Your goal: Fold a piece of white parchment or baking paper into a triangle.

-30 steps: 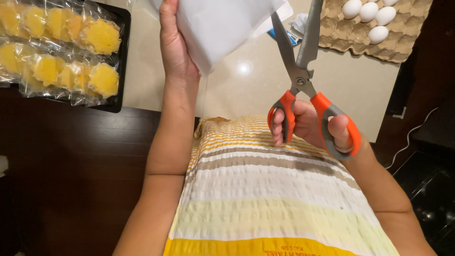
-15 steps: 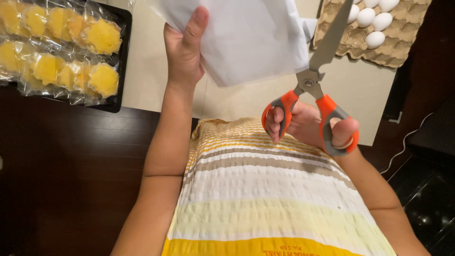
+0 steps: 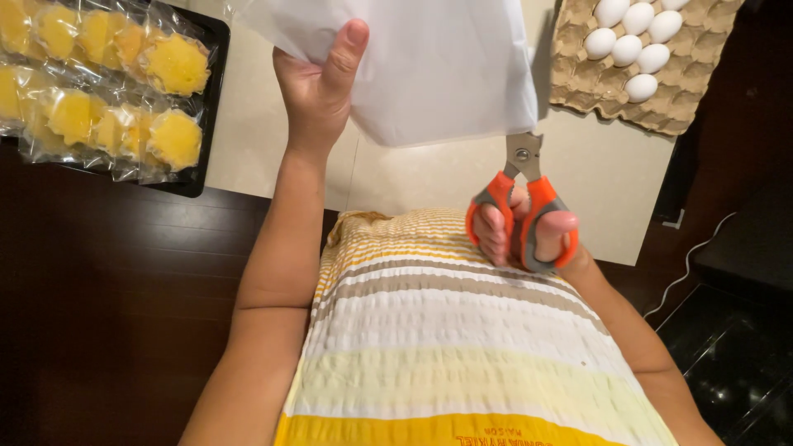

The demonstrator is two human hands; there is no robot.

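Observation:
My left hand (image 3: 318, 87) grips the left side of a white sheet of paper (image 3: 429, 66), thumb on top, holding it up over a pale countertop (image 3: 273, 140). My right hand (image 3: 520, 235) holds orange-and-grey scissors (image 3: 524, 206) by the handles, which are squeezed together. The blades point up and disappear behind the sheet's lower edge. A striped garment (image 3: 446, 339) fills the lower middle of the view.
A black tray (image 3: 202, 169) of several yellow pieces sealed in clear plastic (image 3: 107, 83) sits at the far left. A cardboard egg carton (image 3: 661, 91) with several white eggs (image 3: 636, 41) stands at the far right. Dark wood floor (image 3: 124, 289) lies below, with a white cable (image 3: 690, 264) at the right.
The paper has come lower and nearer, now covering the scissor blades. The scissor handles, spread apart before, have closed together. My right hand shifted slightly left under the sheet.

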